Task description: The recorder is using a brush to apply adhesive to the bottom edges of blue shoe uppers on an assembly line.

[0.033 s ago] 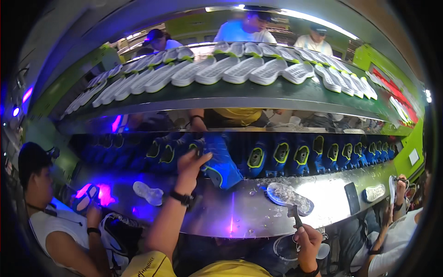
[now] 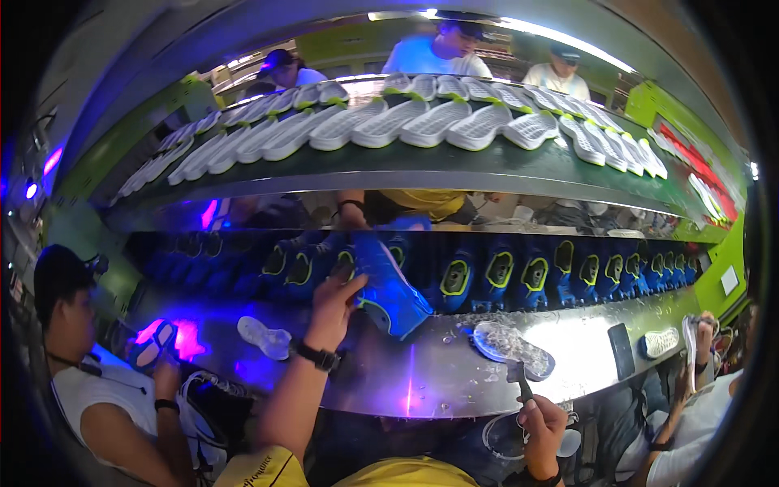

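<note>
A blue shoe [image 2: 395,292] is up over the far part of the bench [image 2: 446,381], with the left hand [image 2: 337,304] holding it tight. By the bench's near edge, the right hand [image 2: 542,420] grips a brush [image 2: 523,385] beside a pale sole [image 2: 507,339]. More blue shoes [image 2: 560,284] line the bench's far side.

A shoe factory line: white soles [image 2: 384,124] lie in rows on a long green surface [image 2: 365,165], blue shoes [image 2: 456,282] stand lined up below it beyond a metal desk [image 2: 454,390], and people [image 2: 438,55] work around: 3 far, 1 left, 1 right.
</note>
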Tool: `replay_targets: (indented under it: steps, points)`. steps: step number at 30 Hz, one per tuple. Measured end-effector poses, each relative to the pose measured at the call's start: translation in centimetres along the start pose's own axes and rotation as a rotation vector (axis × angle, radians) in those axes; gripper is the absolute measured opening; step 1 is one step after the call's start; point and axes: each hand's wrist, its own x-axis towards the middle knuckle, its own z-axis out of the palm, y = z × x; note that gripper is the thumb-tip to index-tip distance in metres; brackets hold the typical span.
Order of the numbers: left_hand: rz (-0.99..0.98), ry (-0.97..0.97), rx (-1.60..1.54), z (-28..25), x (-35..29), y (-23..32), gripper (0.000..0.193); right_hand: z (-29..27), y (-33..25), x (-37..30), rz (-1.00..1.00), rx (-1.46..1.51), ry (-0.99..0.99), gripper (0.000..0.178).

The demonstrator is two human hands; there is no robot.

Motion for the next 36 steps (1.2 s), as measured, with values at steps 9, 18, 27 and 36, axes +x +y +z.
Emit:
replay_targets:
  steps: [9, 18, 27, 36]
  points:
    - [0.062, -0.037, 0.028, -1.0, -7.1, 2.1, 0.061, 3.8, -0.5, 0.5, -0.037, -0.167, -0.108, 0.023]
    - [0.54, -0.157, 0.837, 0.6, -12.6, -1.1, 0.076, 6.1, 0.2, 1.8, 0.045, -0.257, -0.283, 0.026]
    - [0.738, -0.253, 1.164, 0.2, -18.5, -3.2, 0.073, 10.2, 2.8, 2.9, 0.197, -0.31, -0.391, 0.029]
    - [0.796, -0.202, 1.238, -1.4, -20.8, -5.8, 0.07, 13.7, 6.6, 4.4, 0.161, -0.385, -0.43, 0.033]
